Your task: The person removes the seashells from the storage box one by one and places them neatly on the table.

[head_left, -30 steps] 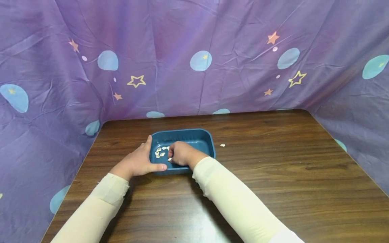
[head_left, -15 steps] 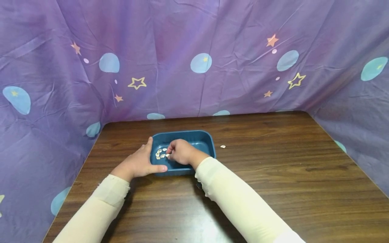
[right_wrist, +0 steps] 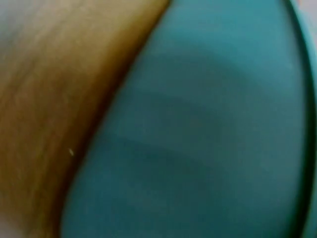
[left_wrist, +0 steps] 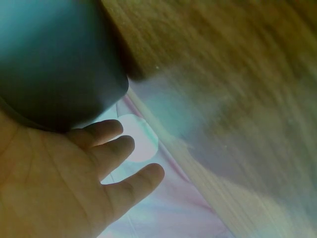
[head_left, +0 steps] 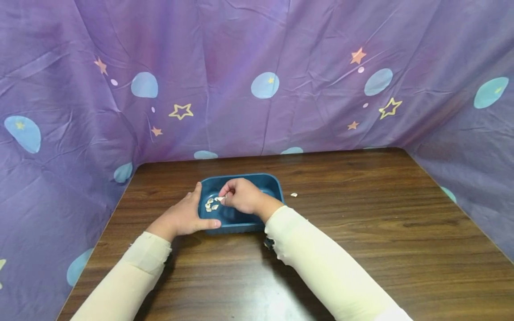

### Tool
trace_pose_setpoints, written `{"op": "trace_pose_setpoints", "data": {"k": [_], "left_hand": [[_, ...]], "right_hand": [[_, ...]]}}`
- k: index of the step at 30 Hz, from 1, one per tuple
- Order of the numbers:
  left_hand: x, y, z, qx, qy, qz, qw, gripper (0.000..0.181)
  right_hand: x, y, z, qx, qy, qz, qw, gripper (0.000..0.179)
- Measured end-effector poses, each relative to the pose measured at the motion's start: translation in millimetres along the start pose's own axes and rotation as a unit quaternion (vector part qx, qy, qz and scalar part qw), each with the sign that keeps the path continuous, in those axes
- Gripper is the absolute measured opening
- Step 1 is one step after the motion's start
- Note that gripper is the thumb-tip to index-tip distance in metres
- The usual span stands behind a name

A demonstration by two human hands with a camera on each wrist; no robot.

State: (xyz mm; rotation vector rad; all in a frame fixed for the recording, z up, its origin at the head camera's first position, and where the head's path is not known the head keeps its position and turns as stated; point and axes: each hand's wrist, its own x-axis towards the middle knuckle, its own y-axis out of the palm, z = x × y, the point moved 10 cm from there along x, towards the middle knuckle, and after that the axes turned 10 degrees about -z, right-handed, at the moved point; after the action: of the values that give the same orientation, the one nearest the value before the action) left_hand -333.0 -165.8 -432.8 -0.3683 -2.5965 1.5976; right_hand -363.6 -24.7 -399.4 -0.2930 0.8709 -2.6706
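A blue rectangular plastic tray (head_left: 237, 227) stands on the table. My left hand (head_left: 180, 216) rests against its left end, thumb laid along the near rim and fingers stretched along the side. In the left wrist view three fingers of the left hand (left_wrist: 59, 178) spread loosely below the tray's wall (left_wrist: 59, 64). Over the tray's left half, my right hand (head_left: 246, 196) pinches a small whitish shell (head_left: 220, 199) between thumb and fingertips. Several similar shells (head_left: 214, 207) lie near the left end inside. Only the tray's blue wall (right_wrist: 198, 124) and the tabletop fill the blurred right wrist view.
One more pale shell (head_left: 294, 195) lies on the brown wooden table (head_left: 381, 232), to the right of the tray. A purple cloth (head_left: 225, 67) with stars and blue ovals hangs behind the table and along both sides.
My right hand has risen slightly and moved toward the far side of the tray, with a shell pinched at its fingertips. My left hand stays at the tray's left end.
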Motion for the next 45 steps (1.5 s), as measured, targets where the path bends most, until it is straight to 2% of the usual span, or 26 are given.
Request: {"op": "trace_pose_setpoints", "data": {"k": [4,9,20,34,45], "left_hand": [[-0.4,-0.4,-0.2,0.001,-0.002,-0.001,1.0,0.141],[-0.4,-2.3,0.6,0.001,-0.006,-0.005,1.0,0.141],[-1.0,-3.8,1.8,-0.002,-0.007,-0.014,0.9999,0.142],[-0.8,-0.8,1.8,-0.003,-0.007,-0.013,0.9999,0.143],[-1.0,-0.5,2.6,-0.006,-0.013,-0.009,0.9999,0.143]], "right_hand": [[-3.5,-11,4,0.031,0.004,-0.002,0.9995,0.01],[-7.0,-28,4,0.04,0.0,-0.015,0.9991,0.011],[-10.9,-84,-3,0.053,-0.016,-0.067,0.9962,0.01],[-17.8,-155,-43,0.016,-0.004,-0.106,0.9943,0.013],[-22.9,-181,-86,-0.045,0.016,-0.111,0.9927,0.012]]}}
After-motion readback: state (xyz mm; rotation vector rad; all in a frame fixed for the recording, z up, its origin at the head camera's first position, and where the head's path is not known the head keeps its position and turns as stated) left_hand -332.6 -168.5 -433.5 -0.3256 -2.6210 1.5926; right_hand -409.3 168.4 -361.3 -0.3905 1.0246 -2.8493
